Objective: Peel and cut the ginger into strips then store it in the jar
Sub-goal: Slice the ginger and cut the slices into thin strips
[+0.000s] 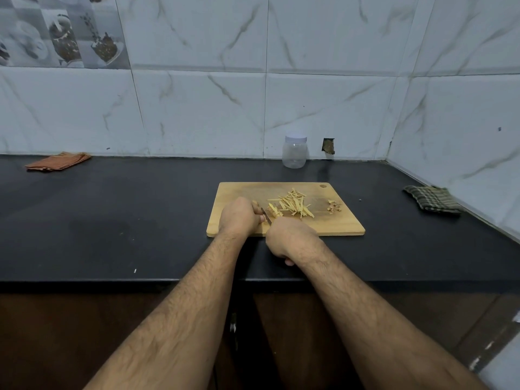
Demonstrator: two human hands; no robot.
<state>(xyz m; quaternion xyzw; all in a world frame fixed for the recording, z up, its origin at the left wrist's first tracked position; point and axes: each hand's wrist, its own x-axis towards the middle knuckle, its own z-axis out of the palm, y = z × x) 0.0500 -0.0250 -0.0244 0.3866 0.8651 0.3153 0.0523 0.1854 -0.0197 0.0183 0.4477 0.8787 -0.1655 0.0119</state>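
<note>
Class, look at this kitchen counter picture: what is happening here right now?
A person is slicing ginger on a light wooden cutting board. The left hand steadies the uncut ginger piece, while the right hand works a small knife against it. A pile of pale yellow ginger strips already lies on the board, with brownish peel scraps beside it. The clear plastic jar with a white lid stands empty and closed by the wall.

Knife [266, 214] handle inside right hand [289, 237]

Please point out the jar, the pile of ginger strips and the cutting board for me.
jar [294, 153], head view, clear body.
ginger strips [292, 205], head view, middle of pile.
cutting board [337, 225], head view, bare near-right corner.
</note>
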